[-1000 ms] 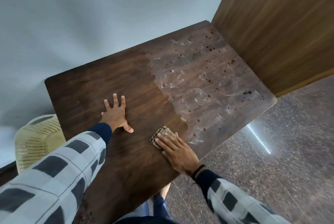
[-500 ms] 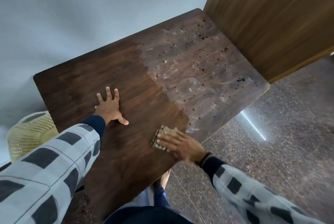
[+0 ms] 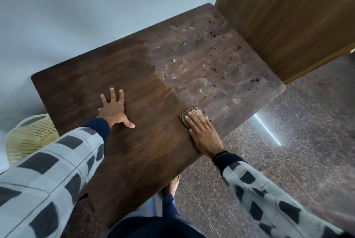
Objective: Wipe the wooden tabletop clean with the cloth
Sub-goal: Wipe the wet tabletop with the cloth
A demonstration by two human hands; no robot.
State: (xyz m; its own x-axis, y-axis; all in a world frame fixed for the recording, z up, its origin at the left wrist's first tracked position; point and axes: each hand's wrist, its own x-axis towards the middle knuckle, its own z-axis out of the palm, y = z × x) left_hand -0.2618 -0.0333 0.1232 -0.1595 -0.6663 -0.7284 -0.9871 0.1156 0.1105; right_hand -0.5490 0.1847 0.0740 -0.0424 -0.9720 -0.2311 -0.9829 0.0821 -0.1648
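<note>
Grey wall [image 3: 76, 7] behind, speckled floor [image 3: 288, 151] on the rt. Wood panel [image 3: 288, 17] stands at the table's far rt corner. Table [image 3: 92, 76]: left half dark & even, rt half hazy w/ smears & dark spots [image 3: 253, 81]. Cream perforated thing [image 3: 28, 138] sits low by the table's left edge; can't tell what it is. My left hand [image 3: 113, 111] lies flat on the dark part, fingers spread wide, holding nothing. My rt hand [image 3: 204, 134] presses flat, fingers straight & together, on the cloth [image 3: 189, 113]. Cloth is folded small, close to the table's near edge, right at the dark/hazy border.
</note>
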